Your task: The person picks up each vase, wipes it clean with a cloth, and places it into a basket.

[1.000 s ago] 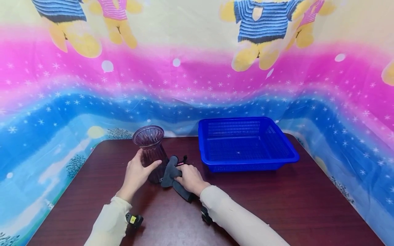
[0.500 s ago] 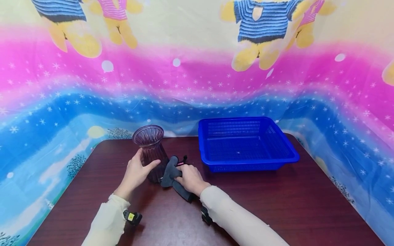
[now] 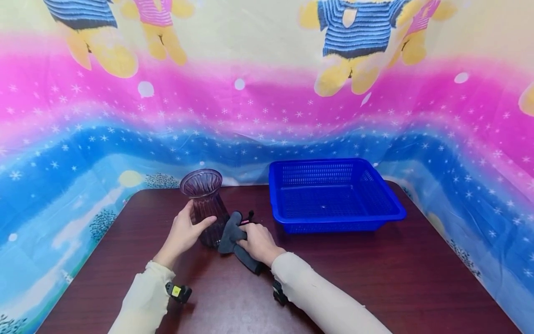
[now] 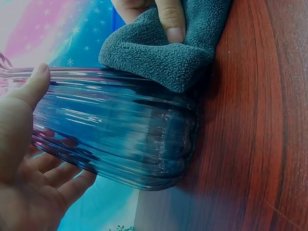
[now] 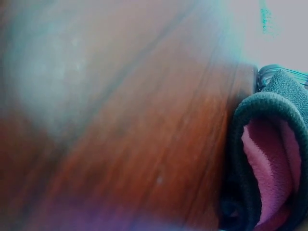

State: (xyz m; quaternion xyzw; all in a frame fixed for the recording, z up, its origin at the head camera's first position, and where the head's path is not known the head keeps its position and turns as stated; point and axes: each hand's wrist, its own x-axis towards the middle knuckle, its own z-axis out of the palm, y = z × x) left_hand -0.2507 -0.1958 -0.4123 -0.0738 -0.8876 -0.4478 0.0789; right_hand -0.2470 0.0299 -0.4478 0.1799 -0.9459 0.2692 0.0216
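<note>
A purple, ribbed glass vase (image 3: pixel 208 204) with a flared rim stands on the table, leaning slightly in the head view. My left hand (image 3: pixel 180 236) grips its side below the neck, thumb in front and fingers around the far side, as the left wrist view shows on the glass (image 4: pixel 110 125). With my right hand (image 3: pixel 259 243) I pinch a dark grey fuzzy cloth (image 3: pixel 230 234), which lies against the vase's lower right side. The cloth's pink inner side (image 5: pixel 269 168) shows in a fold in the right wrist view.
A blue plastic basket (image 3: pixel 338 225) with perforated walls sits at the back right of the dark red-brown wooden table (image 3: pixel 354 278). A small black-tipped piece (image 3: pixel 251 214) pokes out behind the cloth. A printed curtain (image 3: pixel 250 106) hangs behind the table.
My left hand and forearm have shifted slightly up and to the left, and the vase's rim sits a touch higher. My right hand and the cloth look the same.
</note>
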